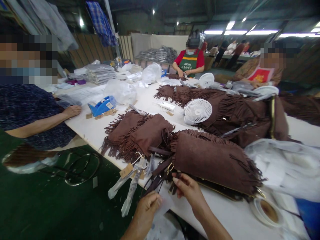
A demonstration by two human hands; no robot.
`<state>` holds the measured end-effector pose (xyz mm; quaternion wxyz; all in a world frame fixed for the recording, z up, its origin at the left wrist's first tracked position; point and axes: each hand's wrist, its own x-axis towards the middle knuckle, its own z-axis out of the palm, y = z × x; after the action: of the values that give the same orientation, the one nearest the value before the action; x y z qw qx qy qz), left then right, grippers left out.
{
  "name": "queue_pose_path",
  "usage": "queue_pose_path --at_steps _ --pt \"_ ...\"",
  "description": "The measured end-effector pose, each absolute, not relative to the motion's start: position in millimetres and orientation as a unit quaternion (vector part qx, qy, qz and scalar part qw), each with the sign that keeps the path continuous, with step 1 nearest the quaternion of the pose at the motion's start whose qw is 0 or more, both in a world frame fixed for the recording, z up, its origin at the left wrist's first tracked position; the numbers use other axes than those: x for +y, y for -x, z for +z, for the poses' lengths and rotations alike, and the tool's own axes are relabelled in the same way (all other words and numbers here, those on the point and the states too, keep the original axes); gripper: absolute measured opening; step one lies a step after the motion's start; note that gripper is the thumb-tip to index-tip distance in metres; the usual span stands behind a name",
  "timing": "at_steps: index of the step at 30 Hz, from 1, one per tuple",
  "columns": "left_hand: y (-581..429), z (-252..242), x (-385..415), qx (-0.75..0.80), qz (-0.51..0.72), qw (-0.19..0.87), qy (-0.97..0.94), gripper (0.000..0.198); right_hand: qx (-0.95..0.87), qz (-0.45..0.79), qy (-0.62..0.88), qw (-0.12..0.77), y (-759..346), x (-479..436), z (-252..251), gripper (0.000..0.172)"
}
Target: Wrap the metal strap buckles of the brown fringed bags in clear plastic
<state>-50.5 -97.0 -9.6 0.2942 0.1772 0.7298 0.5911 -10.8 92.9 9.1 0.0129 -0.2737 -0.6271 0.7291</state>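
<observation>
My left hand [147, 208] is closed in a pinch on a thin clear wrapper and dark strap ends at the near edge of the white table [87, 128]. My right hand [187, 188] pinches the strap hardware of a brown fringed suede bag [212, 158] lying flat in front of me. Dark brown straps [158, 166] run from the bag toward both hands. Two more fringed bags [140, 133] lie overlapped just left of it, with paper tags [126, 170] and clear strips hanging over the table edge.
A white desk fan [198, 111] stands mid-table beside a heap of brown fringed bags [240, 110]. A blue tape dispenser [102, 105] sits to the left. A person's arm [50, 121] rests on the left edge. Other people work at the far end. A tape roll [267, 210] and clear bags [287, 166] lie at right.
</observation>
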Motion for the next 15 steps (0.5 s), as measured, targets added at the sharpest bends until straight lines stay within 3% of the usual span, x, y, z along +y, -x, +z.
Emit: queue_pose_path --at_steps 4,7,15 --pt "52 -20 -98 0.683 0.639 0.332 -0.123 0.036 -0.496 0.828 0.258 -0.047 9 95 17 0.032" --pt "53 -28 -97 0.639 0.679 0.358 -0.042 0.042 -0.454 0.853 0.251 -0.062 8 97 23 0.031" --pt "51 -26 -95 0.683 0.664 0.303 -0.008 0.043 -0.463 0.852 0.241 -0.037 7 94 27 0.035"
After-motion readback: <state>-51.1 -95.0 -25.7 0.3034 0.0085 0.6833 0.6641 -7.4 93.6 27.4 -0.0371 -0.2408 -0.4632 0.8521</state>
